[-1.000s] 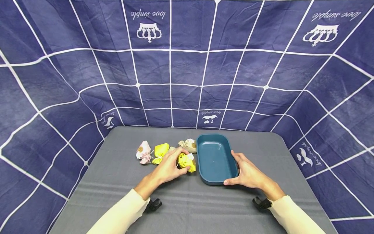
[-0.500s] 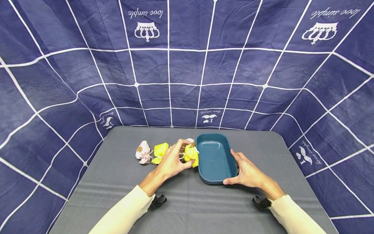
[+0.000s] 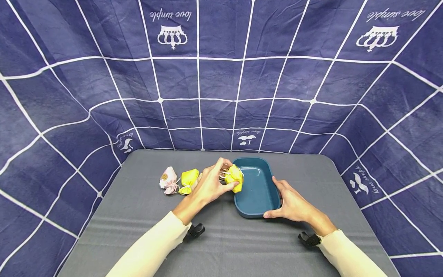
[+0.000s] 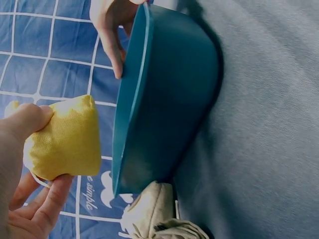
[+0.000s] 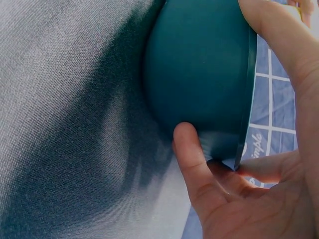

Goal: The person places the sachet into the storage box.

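In the head view the left hand (image 3: 211,184) mostly hid a beige pouch (image 4: 149,211) beside the blue tub (image 3: 257,204). "love simple" stood upside down on the backdrop cloth (image 3: 221,80). Bent-fingered, that hand pinched a yellow pouch (image 3: 234,179) above the tub's left rim; the right hand (image 3: 292,202), thumb spread, gripped its right end.

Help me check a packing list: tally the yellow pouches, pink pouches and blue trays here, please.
Yellow pouches: 2, one of them held in the left hand
Pink pouch: 1
Blue tray: 1
Total: 4
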### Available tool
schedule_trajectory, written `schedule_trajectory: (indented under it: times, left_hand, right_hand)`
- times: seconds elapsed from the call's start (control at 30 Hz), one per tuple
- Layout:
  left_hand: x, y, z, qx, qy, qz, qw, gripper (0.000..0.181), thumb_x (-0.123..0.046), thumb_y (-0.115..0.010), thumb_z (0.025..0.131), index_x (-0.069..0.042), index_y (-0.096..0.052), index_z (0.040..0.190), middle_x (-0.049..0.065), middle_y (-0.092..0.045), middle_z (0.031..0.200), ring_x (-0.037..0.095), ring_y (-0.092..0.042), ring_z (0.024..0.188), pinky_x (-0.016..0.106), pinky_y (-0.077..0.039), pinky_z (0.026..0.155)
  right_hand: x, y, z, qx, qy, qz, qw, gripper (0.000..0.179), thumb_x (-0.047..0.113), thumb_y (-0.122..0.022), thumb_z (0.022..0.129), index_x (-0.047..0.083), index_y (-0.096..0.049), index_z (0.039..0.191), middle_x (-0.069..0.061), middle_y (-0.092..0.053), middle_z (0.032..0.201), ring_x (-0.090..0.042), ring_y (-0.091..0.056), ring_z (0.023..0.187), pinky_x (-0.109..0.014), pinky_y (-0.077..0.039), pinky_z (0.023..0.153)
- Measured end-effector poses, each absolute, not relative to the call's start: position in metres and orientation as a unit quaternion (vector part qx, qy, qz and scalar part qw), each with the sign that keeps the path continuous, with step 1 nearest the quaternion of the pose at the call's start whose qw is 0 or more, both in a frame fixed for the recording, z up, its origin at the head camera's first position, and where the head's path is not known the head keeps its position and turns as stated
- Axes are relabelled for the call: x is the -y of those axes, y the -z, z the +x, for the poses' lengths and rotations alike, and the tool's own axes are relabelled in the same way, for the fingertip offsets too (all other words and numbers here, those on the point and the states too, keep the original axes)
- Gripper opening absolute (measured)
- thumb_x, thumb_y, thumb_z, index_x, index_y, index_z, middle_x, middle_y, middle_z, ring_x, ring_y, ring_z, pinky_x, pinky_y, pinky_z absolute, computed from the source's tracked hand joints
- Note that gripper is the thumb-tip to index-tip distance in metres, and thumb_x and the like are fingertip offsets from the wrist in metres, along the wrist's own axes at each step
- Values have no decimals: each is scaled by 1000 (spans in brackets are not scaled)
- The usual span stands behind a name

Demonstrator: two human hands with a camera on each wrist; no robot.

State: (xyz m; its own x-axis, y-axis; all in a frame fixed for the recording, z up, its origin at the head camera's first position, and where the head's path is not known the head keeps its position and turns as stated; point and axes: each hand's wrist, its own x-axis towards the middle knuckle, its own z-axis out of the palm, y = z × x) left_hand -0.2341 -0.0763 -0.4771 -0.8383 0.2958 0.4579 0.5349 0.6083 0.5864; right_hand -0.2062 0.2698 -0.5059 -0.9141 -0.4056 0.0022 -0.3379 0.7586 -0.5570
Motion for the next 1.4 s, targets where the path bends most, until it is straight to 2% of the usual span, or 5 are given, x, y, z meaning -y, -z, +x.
schedule_trajectory:
  times: [0.13,0.37,0.8,1.07,1.4]
  left_hand:
    - [70,474,-242,872,384,-257,164,59,-28,-104,90,-19,-68,136,2,-86,128,20,-84,108,41,-71,92]
    - [56,466,-256,855,405,-283,155,53,-21,-103,91,-13,-71,134,4,-85,126,19,-83,105,35,-72,91]
    - [27,453,-283,855,385,-309,159,48,-20,-100,94,-13,-72,132,5,-87,129,22,-82,112,36,-69,96]
    - [12,456,-296,860,380,-310,141,45,-19,-99,95,-13,-74,131,5,-86,129,23,-81,114,39,-68,99]
    - [-8,464,-309,864,385,-300,121,43,-16,-99,93,-12,-75,129,8,-87,124,24,-82,112,38,-67,100]
  right_hand:
    - [-269,506,-206,-935,288,-198,65,149,62,-108,75,-12,-29,178,-25,-57,158,-1,-57,80,-23,-54,76]
    - [-267,506,-206,-938,276,-200,58,148,62,-108,75,-12,-32,177,-25,-59,155,-2,-57,82,-24,-53,77]
    - [-267,503,-206,-939,273,-199,69,147,62,-107,76,-12,-31,177,-25,-59,154,-3,-57,83,-23,-53,76]
    - [-267,501,-206,-937,279,-197,77,147,61,-106,77,-12,-28,178,-25,-59,155,-3,-57,82,-23,-53,74]
    - [-275,517,-210,-913,327,-240,37,145,68,-103,80,-11,-30,178,-26,-59,149,-8,-57,82,-24,-52,71]
